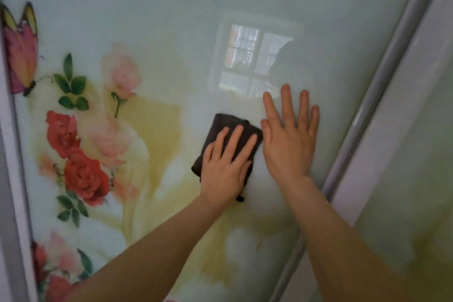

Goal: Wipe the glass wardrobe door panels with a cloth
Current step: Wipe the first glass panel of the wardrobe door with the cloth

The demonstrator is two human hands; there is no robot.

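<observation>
A glossy glass wardrobe door panel fills the view, pale green-white with printed roses and a butterfly on its left side. My left hand lies flat on a folded dark brown cloth and presses it against the glass near the middle. Just to its right, my right hand rests flat on the bare glass with fingers spread, holding nothing. The cloth's lower part is hidden under my left hand.
A grey metal frame rail runs diagonally along the panel's right edge, with a second glass panel beyond it. Another frame strip borders the left edge. A window reflection shows in the glass above my hands.
</observation>
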